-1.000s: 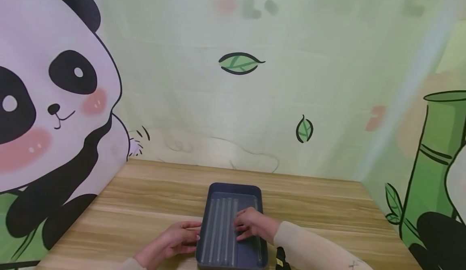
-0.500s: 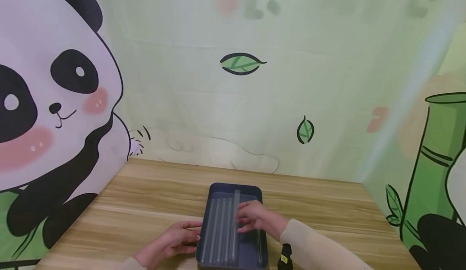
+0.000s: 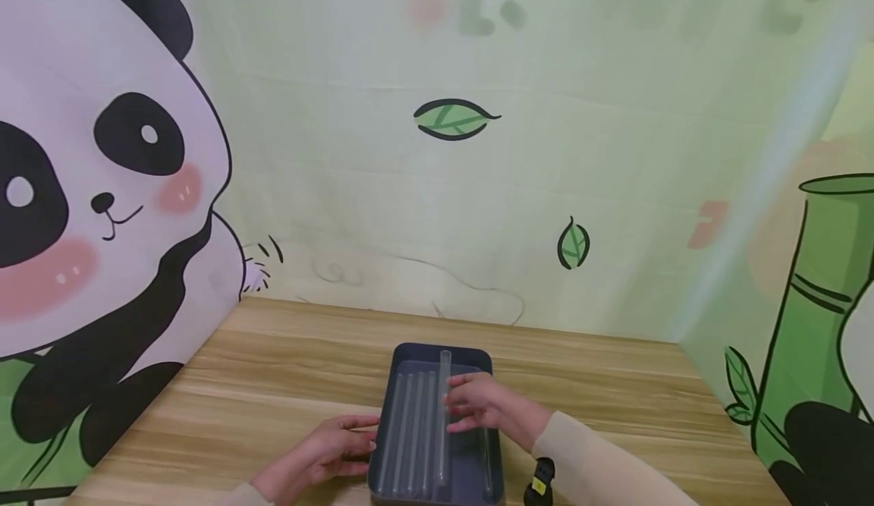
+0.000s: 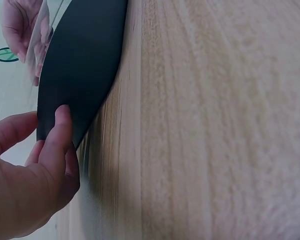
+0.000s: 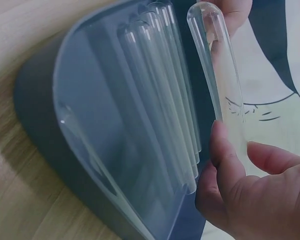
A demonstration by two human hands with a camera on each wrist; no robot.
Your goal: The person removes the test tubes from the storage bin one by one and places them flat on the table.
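My right hand [image 3: 483, 401] pinches a clear test tube [image 3: 443, 445] between thumb and fingers above the dark blue tray [image 3: 440, 352]. In the right wrist view the tube's rounded end [image 5: 206, 14] points away from the hand, and the tube stands apart from the others. Several more test tubes [image 3: 410, 438] lie side by side along the tray's left part. A single tube [image 3: 487, 466] lies against its right wall. My left hand [image 3: 333, 447] rests at the tray's left side, with fingertips touching the outer wall [image 4: 85, 55] in the left wrist view.
The tray stands on a wood-grain table [image 3: 293, 354] near its front. Behind the table hangs a pale green backdrop [image 3: 328, 149] with pandas, leaves and bamboo. A black band with a yellow patch [image 3: 539, 483] shows below my right sleeve.
My right hand has lifted one tube up from the right end of the row, and tilts it away from the others. The left hand has stayed at the tray's side.
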